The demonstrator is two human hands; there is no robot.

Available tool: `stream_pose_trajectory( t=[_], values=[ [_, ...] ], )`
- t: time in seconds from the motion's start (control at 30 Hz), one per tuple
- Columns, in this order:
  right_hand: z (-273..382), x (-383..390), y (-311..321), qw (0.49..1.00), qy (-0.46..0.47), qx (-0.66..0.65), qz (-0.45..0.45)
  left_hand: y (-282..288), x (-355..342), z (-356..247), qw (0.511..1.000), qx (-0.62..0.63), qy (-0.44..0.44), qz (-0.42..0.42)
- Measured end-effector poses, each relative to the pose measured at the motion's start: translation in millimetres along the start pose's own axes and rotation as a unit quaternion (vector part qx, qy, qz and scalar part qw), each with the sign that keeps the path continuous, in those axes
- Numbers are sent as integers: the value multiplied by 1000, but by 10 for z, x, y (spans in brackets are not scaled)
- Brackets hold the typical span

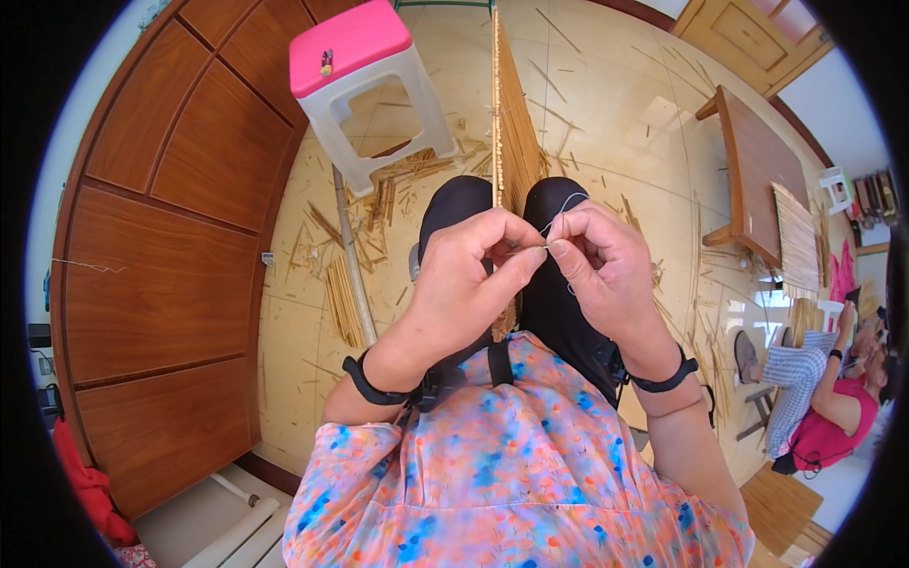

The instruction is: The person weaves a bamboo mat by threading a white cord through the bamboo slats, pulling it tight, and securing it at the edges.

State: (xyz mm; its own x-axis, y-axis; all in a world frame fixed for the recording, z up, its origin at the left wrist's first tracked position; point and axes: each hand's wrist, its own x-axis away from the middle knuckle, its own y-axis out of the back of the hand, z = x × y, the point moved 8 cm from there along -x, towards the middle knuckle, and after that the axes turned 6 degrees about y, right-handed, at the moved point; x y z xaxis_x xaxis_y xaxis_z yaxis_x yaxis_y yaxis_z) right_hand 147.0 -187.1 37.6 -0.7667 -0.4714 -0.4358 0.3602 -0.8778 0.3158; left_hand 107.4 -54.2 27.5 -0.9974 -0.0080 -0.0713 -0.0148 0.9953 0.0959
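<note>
Head view, inspected by me from the remote station. I find both of the wearer's hands raised in front of the knees, their fingertips meeting or nearly so. The left hand has thumb and forefinger pressed together at the tips, pinching the thread; its remaining fingers are curled and partly hidden. The right hand has its thumb laid against the bent forefinger, pinching the same thread just beside the left fingertips. The thread passes between the two pinches and loops up over the right forefinger; a further bit shows below the right hand. I cannot tell whether a needle or knot sits between the tips.

A panel of thin tan sticks stands on edge between the knees, behind the hands from where I look. A black strap rings the left wrist, another the right.

Ahead to the left I record a pink-topped stool with clippers lying on its seat. A pole lies on the floor, a pile of sticks just beside it. Cut pieces litter the tiles. At right I note a table, a slatted mat at its near edge, and a seated co-worker.
</note>
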Motion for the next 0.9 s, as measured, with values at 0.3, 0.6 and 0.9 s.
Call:
stream_pose_trajectory(
  t=[0.3,0.6,0.9],
  values=[
    [-180,104,1,989,-57,-127,-56,126,41,-29,995,-14,-37,-92],
    [-245,242,-223,973,-103,-198,-52,87,81,-278,971,-112,-165,-134],
    [-296,250,-227,975,-86,-195,-66,1,122,-344,951,-173,-196,-167]
  ],
)
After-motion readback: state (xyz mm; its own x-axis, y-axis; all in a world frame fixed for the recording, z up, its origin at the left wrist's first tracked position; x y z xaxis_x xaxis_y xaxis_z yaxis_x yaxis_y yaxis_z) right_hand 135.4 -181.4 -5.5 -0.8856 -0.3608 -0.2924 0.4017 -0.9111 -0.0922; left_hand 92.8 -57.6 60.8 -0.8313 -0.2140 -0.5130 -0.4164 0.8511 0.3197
